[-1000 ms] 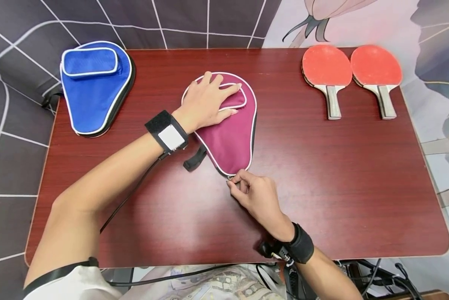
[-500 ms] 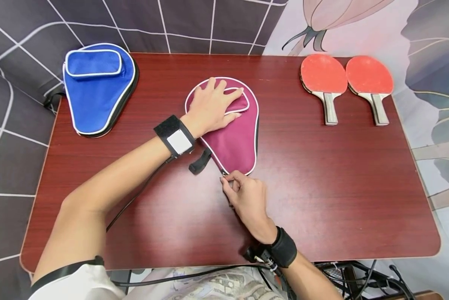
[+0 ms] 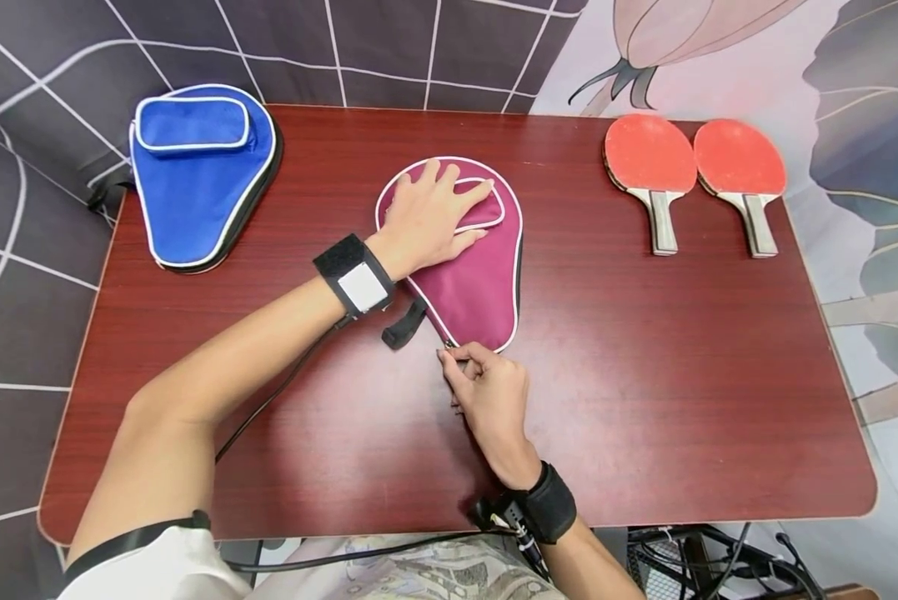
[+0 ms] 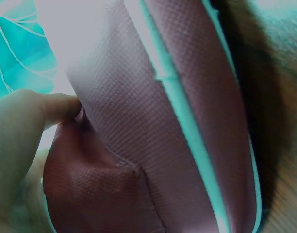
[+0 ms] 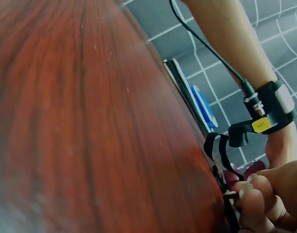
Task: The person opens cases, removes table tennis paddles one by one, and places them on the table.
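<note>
A maroon paddle case (image 3: 471, 292) with white piping lies flat on the table, its narrow end towards the person. My left hand (image 3: 426, 218) rests on its wide end with fingers spread over the small pocket (image 3: 486, 208). In the left wrist view, the thumb (image 4: 61, 108) lies against the pocket fabric. At the narrow end, my right hand (image 3: 489, 396) pinches the zipper pull (image 5: 230, 194) between thumb and forefinger. The other fingers are curled underneath. A black strap (image 3: 405, 325) sticks out from the case's left side.
A blue paddle case (image 3: 193, 192) lies at the back left of the reddish-brown table (image 3: 681, 400). Two red table tennis paddles (image 3: 649, 158) lie side by side at the back right. A cable (image 3: 283, 383) trails from the left wristband.
My right hand, still pinching the zipper pull, has moved left around the narrow tip of the maroon case. My left hand stays on the case. The head view has shifted slightly.
</note>
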Action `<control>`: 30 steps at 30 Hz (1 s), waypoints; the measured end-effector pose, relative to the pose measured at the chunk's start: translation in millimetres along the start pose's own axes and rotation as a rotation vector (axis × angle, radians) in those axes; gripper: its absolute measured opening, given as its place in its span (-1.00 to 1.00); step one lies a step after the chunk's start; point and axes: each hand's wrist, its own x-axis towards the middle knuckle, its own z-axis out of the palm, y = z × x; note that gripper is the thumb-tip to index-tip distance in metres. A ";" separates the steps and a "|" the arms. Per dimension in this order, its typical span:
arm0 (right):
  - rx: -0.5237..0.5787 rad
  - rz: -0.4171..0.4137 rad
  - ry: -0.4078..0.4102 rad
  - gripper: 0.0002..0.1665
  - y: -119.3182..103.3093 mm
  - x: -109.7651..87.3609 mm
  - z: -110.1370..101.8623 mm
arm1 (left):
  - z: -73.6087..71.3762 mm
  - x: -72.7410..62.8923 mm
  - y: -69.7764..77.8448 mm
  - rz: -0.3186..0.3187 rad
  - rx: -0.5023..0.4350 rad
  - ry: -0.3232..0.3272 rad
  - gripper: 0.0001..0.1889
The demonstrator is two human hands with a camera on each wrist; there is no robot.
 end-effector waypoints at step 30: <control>0.340 -0.004 0.075 -0.77 52.3 101.7 -105.7 | -12.4 -12.1 37.7 0.000 -0.106 0.091 -0.29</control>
